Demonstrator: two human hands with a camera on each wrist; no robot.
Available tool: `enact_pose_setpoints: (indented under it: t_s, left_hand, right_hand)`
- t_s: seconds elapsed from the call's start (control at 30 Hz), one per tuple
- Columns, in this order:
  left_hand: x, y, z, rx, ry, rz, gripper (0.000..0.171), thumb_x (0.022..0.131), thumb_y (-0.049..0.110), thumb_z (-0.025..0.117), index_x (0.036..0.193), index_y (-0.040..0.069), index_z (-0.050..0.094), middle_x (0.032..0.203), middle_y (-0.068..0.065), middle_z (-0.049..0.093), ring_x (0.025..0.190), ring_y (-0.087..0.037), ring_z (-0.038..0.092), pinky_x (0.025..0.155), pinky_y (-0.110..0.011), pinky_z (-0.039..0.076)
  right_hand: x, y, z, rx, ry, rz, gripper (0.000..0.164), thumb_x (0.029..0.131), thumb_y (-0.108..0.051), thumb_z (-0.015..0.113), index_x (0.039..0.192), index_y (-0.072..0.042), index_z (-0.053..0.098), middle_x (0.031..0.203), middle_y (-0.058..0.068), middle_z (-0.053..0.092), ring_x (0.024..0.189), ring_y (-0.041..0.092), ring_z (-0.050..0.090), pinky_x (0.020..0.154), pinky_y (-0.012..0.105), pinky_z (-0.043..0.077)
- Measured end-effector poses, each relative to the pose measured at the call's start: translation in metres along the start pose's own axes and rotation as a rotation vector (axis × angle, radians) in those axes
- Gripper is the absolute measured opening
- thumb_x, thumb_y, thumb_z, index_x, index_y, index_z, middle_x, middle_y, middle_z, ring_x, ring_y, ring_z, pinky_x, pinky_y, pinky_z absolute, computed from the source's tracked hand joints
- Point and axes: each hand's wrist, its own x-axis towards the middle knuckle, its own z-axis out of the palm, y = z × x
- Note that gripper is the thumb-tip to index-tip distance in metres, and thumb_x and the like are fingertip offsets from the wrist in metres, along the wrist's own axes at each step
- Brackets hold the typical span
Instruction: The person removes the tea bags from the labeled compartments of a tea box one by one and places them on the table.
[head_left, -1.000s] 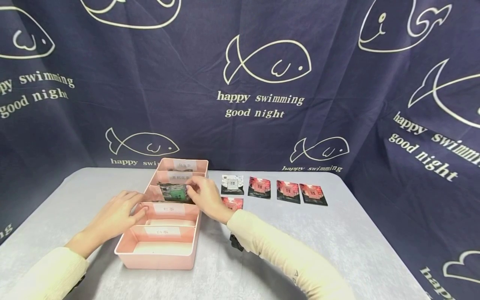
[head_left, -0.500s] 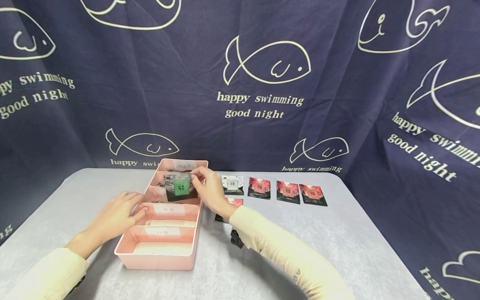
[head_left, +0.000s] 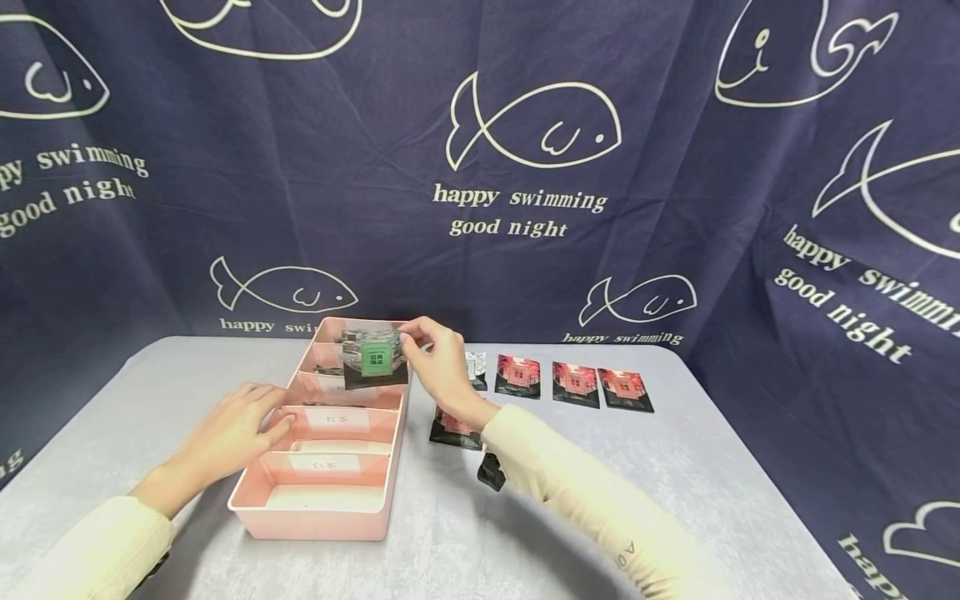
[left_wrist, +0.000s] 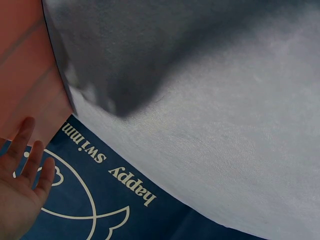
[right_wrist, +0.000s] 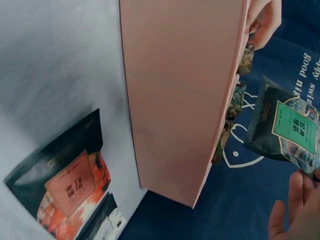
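Note:
In the head view my right hand (head_left: pixel 442 367) pinches a dark tea sachet with a green label (head_left: pixel 377 360) by its upper right corner. The sachet is above the far compartments of a long pink divided box (head_left: pixel 315 522), label facing me. The right wrist view shows the same tea sachet (right_wrist: pixel 287 125) beyond the box's rim, with my right fingertips at its corner. My left hand (head_left: pixel 232 425) rests at the box's left rim, by a divider; its fingers (left_wrist: pixel 32 165) look extended in the left wrist view. Other sachets (right_wrist: pixel 234 102) poke above the box's edge.
To the right of the box lie several red-labelled sachets (head_left: pixel 576 383), one (head_left: pixel 456 427) close to the box, and a white one (head_left: pixel 477 371) partly behind my right hand. Paper labels mark the box's dividers (head_left: pixel 337 418). A dark blue fish-print curtain (head_left: pixel 525 275) hangs behind the table (head_left: pixel 570 483).
My right hand has lifted the green-labelled sachet out of the middle compartment and carried it up, away and to the right. My left hand has stayed in place.

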Motion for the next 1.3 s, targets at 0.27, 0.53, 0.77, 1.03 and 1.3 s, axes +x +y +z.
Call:
enact_pose_setpoints:
  t_s: [0.27,0.53,0.77,1.03,1.3]
  left_hand:
    - [-0.001,-0.001,0.000,-0.002,-0.005,-0.010,0.030,0.082,0.024,0.060,0.102,0.002,0.061,0.105,-0.017,0.063,0.102,-0.035,0.053,0.089,-0.053,0.041]
    - [-0.001,-0.002,0.000,0.002,-0.012,-0.016,0.031,0.083,0.024,0.060,0.103,0.001,0.061,0.106,-0.018,0.062,0.103,-0.036,0.053,0.090,-0.053,0.041]
    - [0.000,-0.002,0.000,0.006,-0.012,-0.007,0.033,0.083,0.025,0.060,0.105,0.000,0.061,0.107,-0.019,0.062,0.104,-0.036,0.053,0.091,-0.052,0.041]
    - [0.000,-0.003,0.002,0.005,-0.003,-0.005,0.032,0.082,0.025,0.060,0.103,0.001,0.061,0.105,-0.017,0.063,0.103,-0.035,0.053,0.090,-0.052,0.042]
    - [0.000,-0.003,0.002,0.000,0.010,0.005,0.030,0.082,0.024,0.060,0.101,0.001,0.061,0.104,-0.017,0.063,0.101,-0.035,0.054,0.089,-0.052,0.042]
  right_hand:
    - [-0.006,0.009,-0.027,-0.001,0.022,0.010,0.010,0.087,-0.011,0.058,0.089,-0.008,0.067,0.078,0.005,0.067,0.070,0.013,0.059,0.061,0.020,0.044]
    - [-0.012,0.030,-0.061,-0.035,0.062,0.044,0.009,0.085,-0.009,0.059,0.088,-0.006,0.068,0.078,0.009,0.067,0.068,0.017,0.061,0.060,0.024,0.050]
    - [-0.022,0.052,-0.090,-0.057,0.076,0.137,0.007,0.084,-0.006,0.061,0.087,-0.003,0.067,0.075,0.013,0.066,0.063,0.008,0.056,0.058,0.017,0.047]
    - [-0.038,0.074,-0.110,-0.139,0.066,0.239,0.008,0.084,-0.006,0.062,0.088,-0.002,0.067,0.075,0.012,0.065,0.064,0.005,0.053,0.061,0.016,0.045]
    - [-0.053,0.093,-0.118,-0.180,0.040,0.333,0.008,0.083,-0.003,0.061,0.087,0.001,0.067,0.074,0.013,0.064,0.063,0.004,0.050,0.060,0.016,0.043]
